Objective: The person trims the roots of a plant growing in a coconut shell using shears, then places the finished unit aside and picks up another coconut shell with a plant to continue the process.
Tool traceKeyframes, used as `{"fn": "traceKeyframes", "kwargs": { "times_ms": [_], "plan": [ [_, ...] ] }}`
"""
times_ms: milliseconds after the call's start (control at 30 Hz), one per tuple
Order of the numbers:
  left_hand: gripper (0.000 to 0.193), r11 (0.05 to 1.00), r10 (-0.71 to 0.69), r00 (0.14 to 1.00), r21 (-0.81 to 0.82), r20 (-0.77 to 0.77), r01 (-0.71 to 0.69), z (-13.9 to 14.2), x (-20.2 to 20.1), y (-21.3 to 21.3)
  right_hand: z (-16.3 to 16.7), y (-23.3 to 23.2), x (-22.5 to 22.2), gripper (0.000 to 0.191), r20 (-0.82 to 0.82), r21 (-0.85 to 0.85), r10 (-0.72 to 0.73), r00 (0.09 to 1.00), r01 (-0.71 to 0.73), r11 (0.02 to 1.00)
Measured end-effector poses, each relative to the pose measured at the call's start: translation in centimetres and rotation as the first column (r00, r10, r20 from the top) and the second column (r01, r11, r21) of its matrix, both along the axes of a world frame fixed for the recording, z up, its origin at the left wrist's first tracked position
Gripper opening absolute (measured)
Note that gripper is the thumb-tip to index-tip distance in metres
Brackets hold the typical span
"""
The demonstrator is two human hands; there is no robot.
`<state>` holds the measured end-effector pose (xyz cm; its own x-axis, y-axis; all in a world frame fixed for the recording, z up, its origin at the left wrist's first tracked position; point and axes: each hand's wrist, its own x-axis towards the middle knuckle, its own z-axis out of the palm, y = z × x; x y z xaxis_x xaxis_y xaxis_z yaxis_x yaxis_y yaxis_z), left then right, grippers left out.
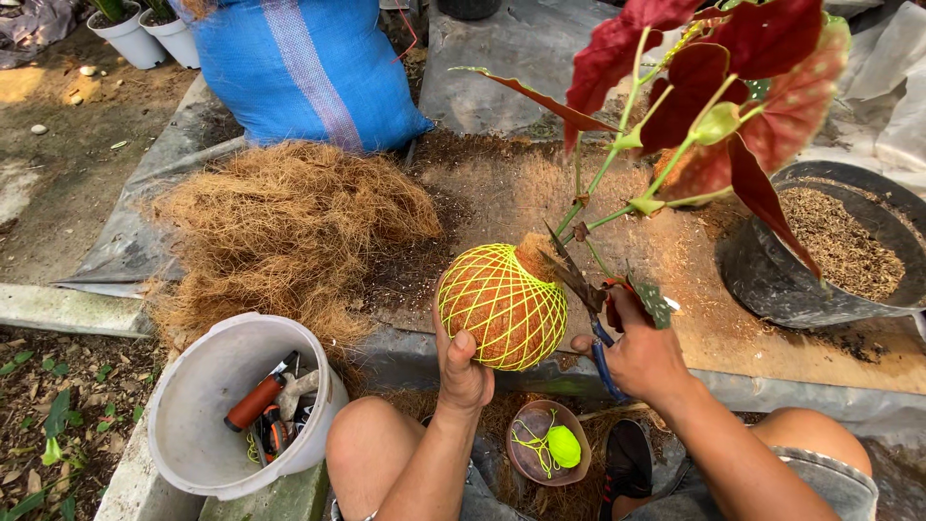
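**Inspector:** One fibre ball (pixel 502 307), wrapped in a net of yellow-green cord; you hold it up in front of your knees, above the edge of the work mat (pixel 733 333); your left hand (pixel 461 371) cups it from below and behind, thumb pressed against its near side.

**Operator:** And the right?

**Inspector:** Your right hand (pixel 639 355) is closed round the blue-handled scissors (pixel 590 307); the blades point up and to the left, their tips at the neck of the ball where the stems come out; the ball lies just to the left of that hand. The plant (pixel 714 106) leans up and to the right from the ball, so its long axis runs from lower left to upper right; the left hand is the nearer, being in contact.

**Operator:** Counts?

**Inspector:** One ball, one pair of scissors, one red-leaved plant; one small bowl (pixel 548 446) between your knees holding one spool of the same cord; one white bucket (pixel 227 405) of tools at your left; one heap of coconut fibre (pixel 280 222); one black pot (pixel 820 251) of substrate at your right; one blue sack (pixel 309 68) behind.
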<state>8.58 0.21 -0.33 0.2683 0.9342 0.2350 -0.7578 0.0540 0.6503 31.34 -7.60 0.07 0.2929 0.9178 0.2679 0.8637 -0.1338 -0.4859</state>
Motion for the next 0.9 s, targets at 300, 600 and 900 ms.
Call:
{"fn": "traceKeyframes", "kwargs": {
  "times_ms": [300,600,900],
  "plan": [
    [0.129,0.999,0.045,0.999,0.021,-0.019,-0.044,0.8,-0.4,0.0,1.7,-1.3,1.7,0.063,-0.031,-0.193,-0.05,0.998,0.043,0.98],
    [0.138,0.996,0.063,0.992,0.065,-0.109,-0.056,0.8,-1.1,0.5,5.9,-1.2,0.5,0.09,0.309,0.068,0.15,0.939,-0.179,0.981],
    [0.136,0.994,0.077,0.995,0.082,-0.071,-0.071,0.7,-1.5,0.6,6.3,-0.8,0.9,0.09,0.163,-0.17,0.154,0.975,-0.126,0.977]
  ]
}}
